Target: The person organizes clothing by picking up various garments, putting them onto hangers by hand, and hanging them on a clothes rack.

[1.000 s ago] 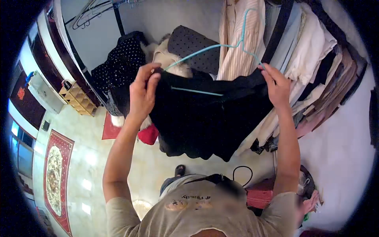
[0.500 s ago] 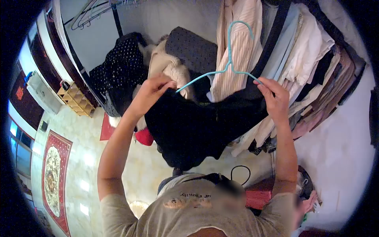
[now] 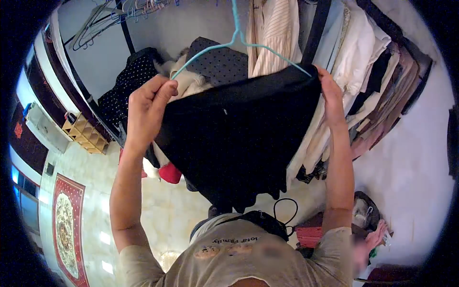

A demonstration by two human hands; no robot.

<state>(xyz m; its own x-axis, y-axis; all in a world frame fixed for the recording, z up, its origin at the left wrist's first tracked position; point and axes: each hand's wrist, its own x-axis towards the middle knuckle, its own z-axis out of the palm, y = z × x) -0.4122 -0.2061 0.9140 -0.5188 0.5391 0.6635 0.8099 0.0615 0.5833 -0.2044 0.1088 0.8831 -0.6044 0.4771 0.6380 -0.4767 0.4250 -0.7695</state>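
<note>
A black skirt (image 3: 234, 138) hangs spread out in front of me, its upper edge pulled nearly straight and its hem wavy. The turquoise wire hanger (image 3: 236, 38) stands above it, arms reaching down to the skirt's two top corners; its hook is cut off by the frame's upper edge. My left hand (image 3: 152, 107) is closed, pinching the skirt's left corner at the hanger's end. At the opposite corner, my right hand (image 3: 331, 93) grips the waistband, its fingers partly hidden behind the cloth. The hanger's right tip lies against the dark fabric there.
A rack holds many hanging clothes (image 3: 363, 52) on the right and a striped shirt (image 3: 277, 38) in the middle. Bare hangers (image 3: 138, 9) hang at the upper left. Piled clothes (image 3: 217, 60) lie behind the skirt. A wooden shelf (image 3: 86, 134) and a red rug (image 3: 69, 225) are left.
The hanger and skirt have risen and shifted left. My hands have moved farther apart, and the skirt's upper edge, sagging before, is now stretched almost straight.
</note>
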